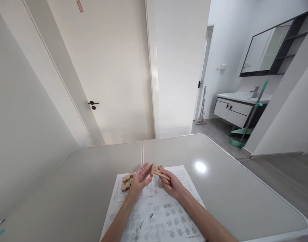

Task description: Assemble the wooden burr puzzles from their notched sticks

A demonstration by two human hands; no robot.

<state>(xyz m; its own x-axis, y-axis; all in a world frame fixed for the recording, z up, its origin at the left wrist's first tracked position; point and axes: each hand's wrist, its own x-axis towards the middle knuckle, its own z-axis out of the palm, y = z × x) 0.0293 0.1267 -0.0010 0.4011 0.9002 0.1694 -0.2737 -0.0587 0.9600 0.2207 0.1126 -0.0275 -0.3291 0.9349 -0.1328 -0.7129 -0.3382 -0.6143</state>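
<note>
My left hand (pixel 138 179) has its thumb and fingertips at a narrow, upright wooden block (pixel 152 170), pinching it by its left side. A second light wooden piece, a flat bar (pixel 161 173), lies in the closed fingers of my right hand (pixel 172 183). Its left end meets or nearly meets the upright block; whether the two are joined I cannot tell. Both hands are above a white sheet (pixel 154 222) printed or stamped with rows of grey and black leaf-like and blocky marks. Beside my left hand, several small wooden cubes (pixel 126 182) sit grouped on the sheet, partly hidden by that hand.
The sheet lies on a glossy grey table (pixel 234 198) with a pale rim and a seam across it. Beyond stands a cream door (pixel 118 67) with a black handle. At right are a washbasin cabinet (pixel 232 111), a green broom and dustpan (pixel 237 142), and a mop (pixel 202 111).
</note>
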